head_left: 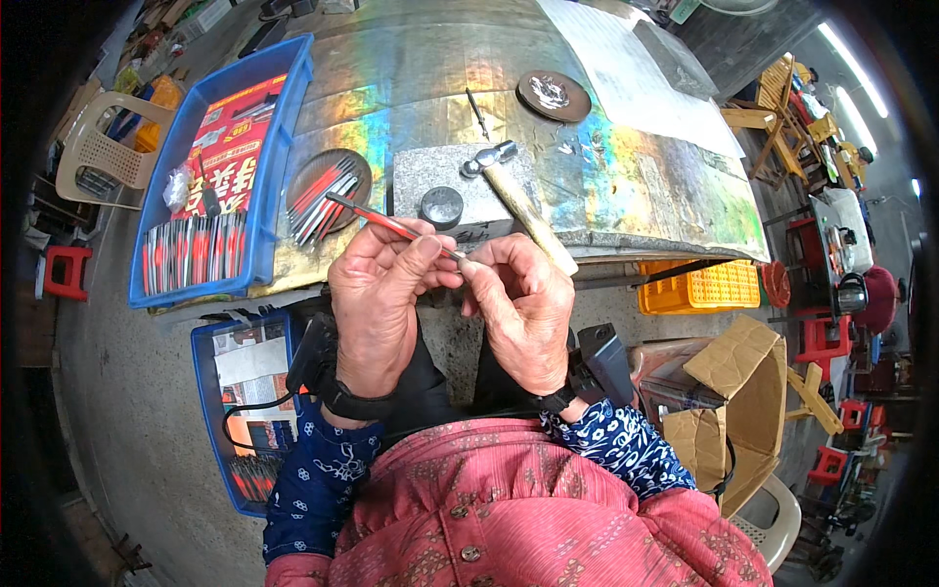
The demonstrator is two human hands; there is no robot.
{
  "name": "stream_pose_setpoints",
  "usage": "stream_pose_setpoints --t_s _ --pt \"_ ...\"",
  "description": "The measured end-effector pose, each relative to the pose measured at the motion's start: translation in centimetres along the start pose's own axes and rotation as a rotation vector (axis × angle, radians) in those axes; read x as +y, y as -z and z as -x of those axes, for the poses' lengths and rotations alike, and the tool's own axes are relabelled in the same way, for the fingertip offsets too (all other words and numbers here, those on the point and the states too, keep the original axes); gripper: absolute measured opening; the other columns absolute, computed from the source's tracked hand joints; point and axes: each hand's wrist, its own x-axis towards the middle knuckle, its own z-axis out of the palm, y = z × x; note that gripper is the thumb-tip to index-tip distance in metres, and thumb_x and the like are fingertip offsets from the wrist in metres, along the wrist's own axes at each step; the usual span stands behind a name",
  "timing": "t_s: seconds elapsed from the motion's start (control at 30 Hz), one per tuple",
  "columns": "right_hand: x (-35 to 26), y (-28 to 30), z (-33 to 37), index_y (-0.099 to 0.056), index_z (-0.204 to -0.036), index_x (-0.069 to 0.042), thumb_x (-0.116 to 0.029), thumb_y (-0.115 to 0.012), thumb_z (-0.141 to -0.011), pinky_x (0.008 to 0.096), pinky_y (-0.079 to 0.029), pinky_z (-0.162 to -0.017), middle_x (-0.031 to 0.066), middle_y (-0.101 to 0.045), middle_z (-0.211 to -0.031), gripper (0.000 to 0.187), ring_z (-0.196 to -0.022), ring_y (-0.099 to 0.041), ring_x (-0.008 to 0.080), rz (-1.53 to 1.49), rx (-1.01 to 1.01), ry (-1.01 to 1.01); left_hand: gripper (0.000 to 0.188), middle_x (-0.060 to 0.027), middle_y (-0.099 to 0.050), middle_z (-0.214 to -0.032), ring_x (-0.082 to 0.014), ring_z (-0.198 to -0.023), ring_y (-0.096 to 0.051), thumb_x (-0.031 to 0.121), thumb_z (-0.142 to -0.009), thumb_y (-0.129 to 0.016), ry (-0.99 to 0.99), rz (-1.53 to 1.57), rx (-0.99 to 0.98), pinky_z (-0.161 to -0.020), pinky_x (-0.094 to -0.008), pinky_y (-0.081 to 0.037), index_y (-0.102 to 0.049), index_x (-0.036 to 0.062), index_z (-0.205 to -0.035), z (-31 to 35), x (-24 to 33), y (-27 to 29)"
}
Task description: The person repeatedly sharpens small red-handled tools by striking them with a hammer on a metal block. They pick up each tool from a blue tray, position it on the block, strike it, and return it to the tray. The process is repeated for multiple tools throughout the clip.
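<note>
A slim red and black rod (386, 223) slants between my hands above the table's near edge. My left hand (377, 298) pinches its shaft between thumb and fingers. At the rod's lower right end, my right hand (526, 318) is closed, thumb against forefinger; the fingertips hide that tip. Just beyond lies a grey stone block (416, 171) bearing a small round dark pot (441, 206). A hammer (523, 210) rests across the block, its pale handle toward me. Several similar rods (315, 201) lie on a dark round dish (364, 178) to the left.
At the left, a blue tray (296, 108) holds many upright red, black and silver rods (196, 252). A brown dish (528, 98) with white smears and a thin dark tool (477, 112) lie farther back. Below right are a yellow crate (699, 289) and an open cardboard box (753, 391).
</note>
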Motion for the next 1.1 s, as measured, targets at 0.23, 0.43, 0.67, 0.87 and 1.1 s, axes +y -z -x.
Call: stream_pose_setpoints --t_s 0.23,0.43,0.67,0.87,1.1 --pt "-0.2 0.5 -1.1 -0.06 -0.087 0.0 0.003 -0.068 -0.08 0.0311 -0.047 -0.056 0.0113 -0.06 -0.077 0.011 -0.062 -0.06 0.0235 0.292 -0.061 0.245 0.014 -0.0142 -0.068 -0.092 -0.0176 -0.074 -0.068 0.004 -0.093 -0.059 0.018 -0.008 0.017 -0.065 -0.0287 -0.059 -0.058 -0.0003 -0.106 -0.3 -0.1 0.4" --pt "-0.6 2.5 -2.4 -0.06 -0.086 -0.003 -0.003 -0.072 -0.077 0.0356 -0.047 -0.059 0.011 -0.059 -0.076 0.015 -0.065 -0.06 0.0282 0.574 -0.038 0.432 0.013 -0.0119 -0.066 -0.089 -0.0168 -0.074 -0.067 0.005 -0.094 -0.058 -0.01 -0.058 0.016 -0.063 -0.0271 -0.058 -0.056 0.0006 -0.106 -2.1 0.3 1.0" --pt "0.2 5.6 -3.1 -0.06 -0.103 -0.002 -0.007 -0.072 -0.074 0.0411 -0.048 -0.072 0.0139 -0.055 -0.094 0.032 -0.086 -0.055 0.0326 1.043 -0.036 0.484 0.011 -0.0096 -0.066 -0.083 -0.0128 -0.069 -0.064 -0.001 -0.09 -0.062 -0.184 -0.321 -0.004 -0.056 -0.0227 -0.055 -0.058 -0.0033 -0.1 -4.8 0.5 1.3" --pt "1.1 6.0 -2.7 -0.056 -0.118 -0.004 -0.008 -0.071 -0.077 0.0427 -0.049 -0.07 0.016 -0.053 -0.096 0.044 -0.084 -0.058 0.0363 1.018 -0.091 0.278 0.009 -0.0051 -0.065 -0.078 -0.0071 -0.066 -0.062 -0.005 -0.087 -0.063 -0.254 -0.444 0.026 -0.054 -0.0189 -0.052 -0.062 -0.0034 -0.095 -5.5 -0.3 0.7" --pt "1.6 6.1 -2.9 -0.053 -0.122 -0.004 -0.007 -0.069 -0.079 0.0438 -0.05 -0.07 0.0168 -0.053 -0.096 0.046 -0.084 -0.06 0.0373 1.004 -0.1 0.26 0.009 -0.0038 -0.065 -0.079 -0.0058 -0.066 -0.061 -0.004 -0.086 -0.064 -0.265 -0.502 0.03 -0.054 -0.0181 -0.051 -0.063 -0.0024 -0.094 -5.4 -0.7 0.8"
